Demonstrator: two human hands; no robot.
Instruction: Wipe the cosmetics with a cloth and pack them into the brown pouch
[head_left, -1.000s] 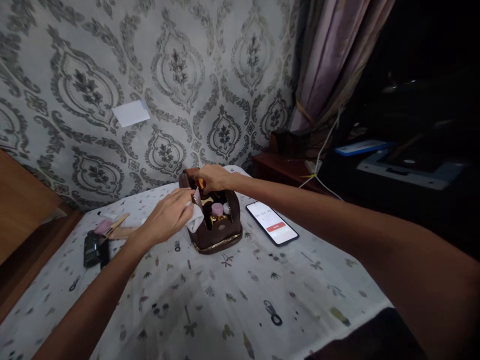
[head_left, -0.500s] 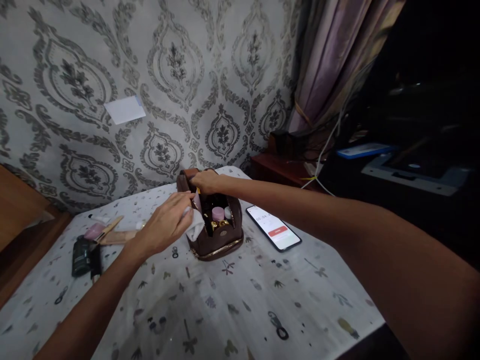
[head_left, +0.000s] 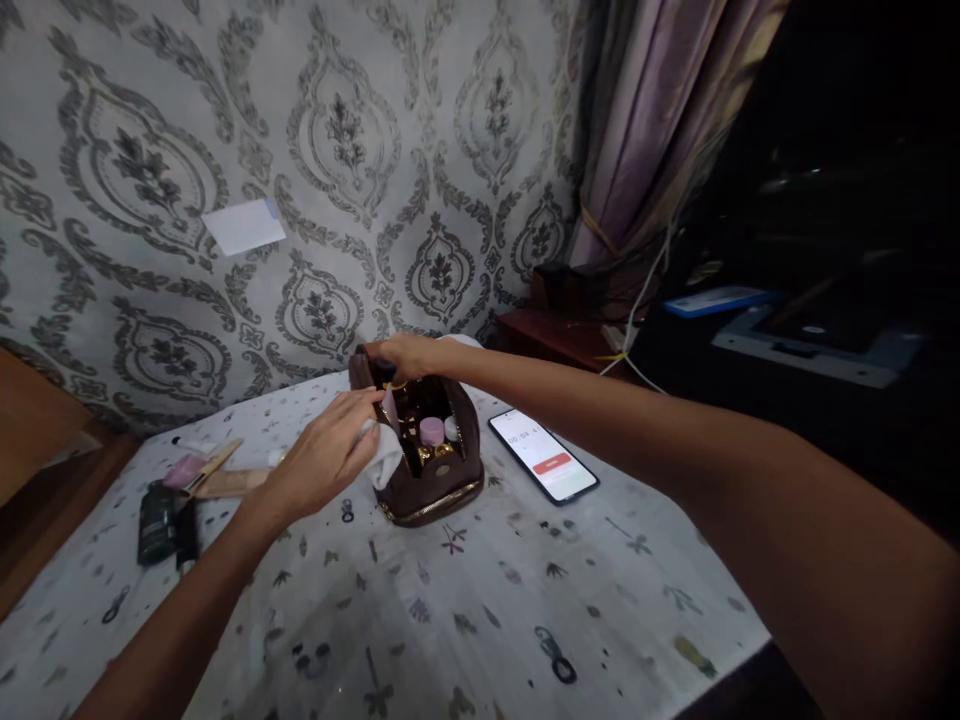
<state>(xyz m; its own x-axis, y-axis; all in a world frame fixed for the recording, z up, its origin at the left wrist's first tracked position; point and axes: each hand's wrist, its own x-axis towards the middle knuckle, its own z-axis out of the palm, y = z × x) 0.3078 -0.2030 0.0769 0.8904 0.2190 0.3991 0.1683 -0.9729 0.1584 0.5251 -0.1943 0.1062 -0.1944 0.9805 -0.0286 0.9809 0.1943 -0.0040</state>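
A brown zip-top pouch [head_left: 439,478] stands open in the middle of the patterned tablecloth [head_left: 480,600], with small jars and a pink-lidded pot inside. My left hand [head_left: 322,460] rests against the pouch's left side, fingers pressing a white cloth [head_left: 384,457] at the rim. My right hand [head_left: 401,355] reaches over the far rim and grips a dark-capped bottle [head_left: 385,372] at the pouch's back left corner. The bottle's lower part is hidden inside the pouch.
A phone [head_left: 544,455] with a lit screen lies right of the pouch. Dark cosmetic containers [head_left: 159,508], a pink item and a brush [head_left: 206,468] lie at the table's left. A wooden side table [head_left: 559,335], cables and curtain stand beyond at the right.
My right hand has shifted slightly left along the far rim, and a dark cap now shows where an orange item was visible. My left hand stays on the cloth.
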